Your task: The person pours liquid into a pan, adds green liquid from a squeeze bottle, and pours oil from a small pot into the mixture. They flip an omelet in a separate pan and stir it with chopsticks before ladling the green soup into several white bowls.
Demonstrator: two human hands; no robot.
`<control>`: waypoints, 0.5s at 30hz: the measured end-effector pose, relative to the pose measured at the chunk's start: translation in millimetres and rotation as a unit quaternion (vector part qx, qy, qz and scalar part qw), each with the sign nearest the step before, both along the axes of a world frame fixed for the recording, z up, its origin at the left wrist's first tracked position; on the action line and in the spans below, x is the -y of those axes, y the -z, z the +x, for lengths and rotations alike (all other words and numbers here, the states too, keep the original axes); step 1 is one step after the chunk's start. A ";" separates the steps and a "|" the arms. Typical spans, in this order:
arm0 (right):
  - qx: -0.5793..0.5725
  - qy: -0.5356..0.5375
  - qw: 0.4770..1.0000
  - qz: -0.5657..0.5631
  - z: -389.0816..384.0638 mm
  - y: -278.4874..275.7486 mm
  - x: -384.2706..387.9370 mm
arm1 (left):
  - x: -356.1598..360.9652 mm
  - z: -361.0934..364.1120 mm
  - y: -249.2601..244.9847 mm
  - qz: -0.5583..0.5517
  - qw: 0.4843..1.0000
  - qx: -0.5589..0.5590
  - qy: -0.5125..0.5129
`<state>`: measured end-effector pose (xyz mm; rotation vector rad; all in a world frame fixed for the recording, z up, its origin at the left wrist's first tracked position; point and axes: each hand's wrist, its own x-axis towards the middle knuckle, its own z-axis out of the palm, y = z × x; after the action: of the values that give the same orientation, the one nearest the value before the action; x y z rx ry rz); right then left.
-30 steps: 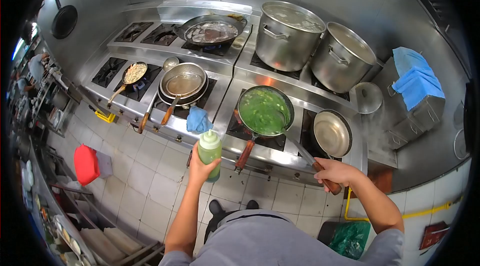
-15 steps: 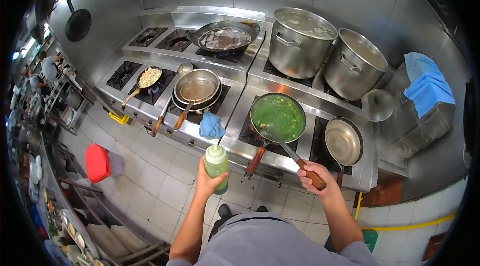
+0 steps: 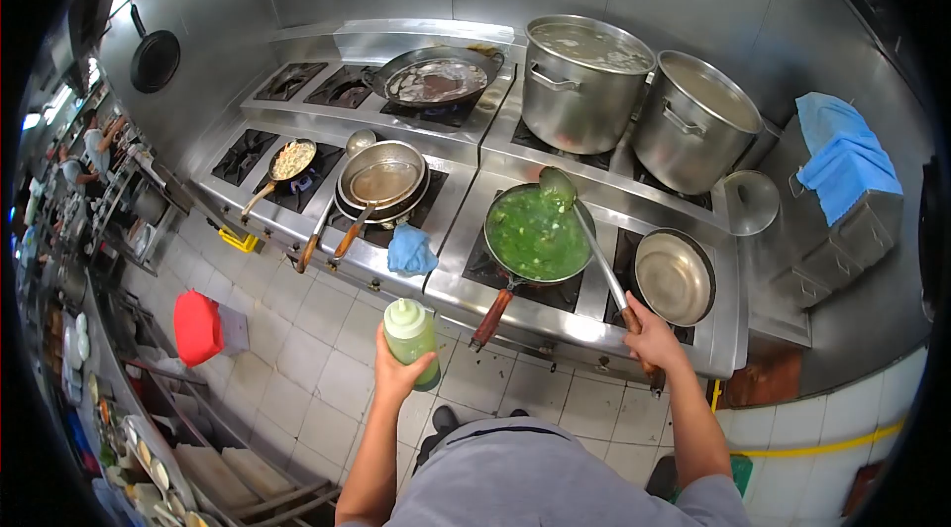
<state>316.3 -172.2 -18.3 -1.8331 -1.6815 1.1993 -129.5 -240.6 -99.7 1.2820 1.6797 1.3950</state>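
Note:
My left hand (image 3: 398, 368) is wrapped round an upright squeeze bottle (image 3: 409, 329) of green liquid, held in front of the stove's edge. In my right hand (image 3: 657, 334) is the wooden handle of a ladle (image 3: 606, 264). Its bowl is lifted at the far rim of a frying pan (image 3: 492, 314), with green sauce in it and running off toward the pan. Bright green sauce (image 3: 535, 238) with small pale bits fills that pan, which sits on a burner with its red-brown handle toward me. A bare metal pan (image 3: 675, 277) stands just right of it.
Two big stockpots (image 3: 575, 111) stand behind, beside a wok (image 3: 436, 81) of liquid. To the left are a small pan (image 3: 293, 160) of pale food, stacked pans (image 3: 384, 180) and a blue cloth (image 3: 411, 250). A red-lidded bin (image 3: 198, 327) stands on the floor.
The ladle's bowl has risen out of the green sauce to the pan's far rim, carrying sauce. My right hand has shifted slightly right. The bottle stays in my left hand, a little further left.

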 end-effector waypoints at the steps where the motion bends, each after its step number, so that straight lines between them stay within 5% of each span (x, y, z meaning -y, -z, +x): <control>1: -0.002 0.002 1.000 0.000 4.7 4.1 -3.2 | 2.4 0.3 4.4 -0.003 1.000 -0.011 -0.003; 3: 0.209 -0.072 0.965 0.141 10.4 18.8 -11.7 | 4.6 3.0 12.8 0.001 1.000 0.009 0.007; 7: 0.181 -0.064 0.976 0.098 -5.6 41.7 -21.6 | 13.9 9.2 10.3 -0.006 1.000 0.023 0.014; 10: -0.155 -0.023 0.983 -0.097 -29.8 52.6 -12.5 | 20.4 7.8 11.2 -0.024 1.000 0.009 0.003; 15: -0.359 0.037 0.902 -0.238 -52.5 35.2 12.0 | 29.2 4.8 8.3 -0.030 1.000 0.006 -0.007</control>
<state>263.9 -184.1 -53.5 -1.3686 -0.9422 2.0564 -124.7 -269.8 -108.0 1.2284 1.7115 1.3486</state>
